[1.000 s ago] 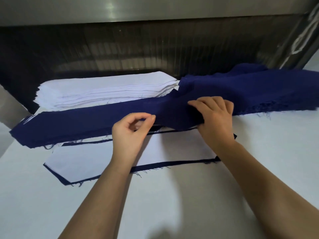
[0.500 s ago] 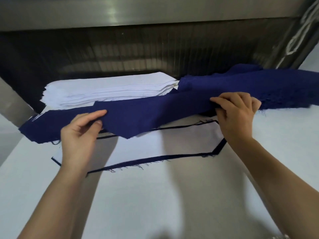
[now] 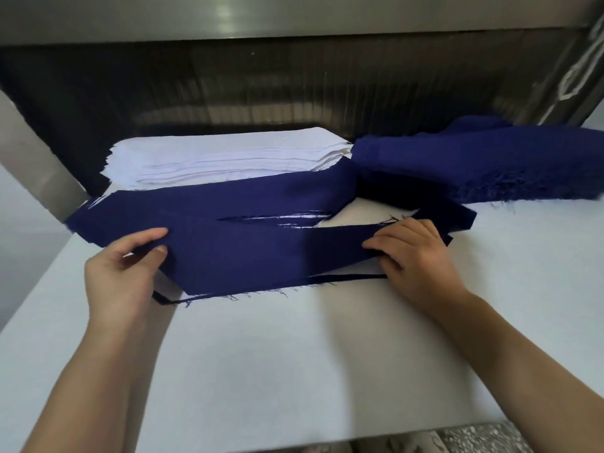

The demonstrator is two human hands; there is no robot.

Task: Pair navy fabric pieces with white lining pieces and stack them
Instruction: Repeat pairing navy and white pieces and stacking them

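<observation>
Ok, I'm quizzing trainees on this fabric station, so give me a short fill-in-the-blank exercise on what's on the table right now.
1. The held piece, gripped by the left hand and the right hand, is ____ in colour.
2. The white lining stack lies to the ____ of the navy pile.
3. The table has a ____ top.
Missing words: navy; left; white.
</observation>
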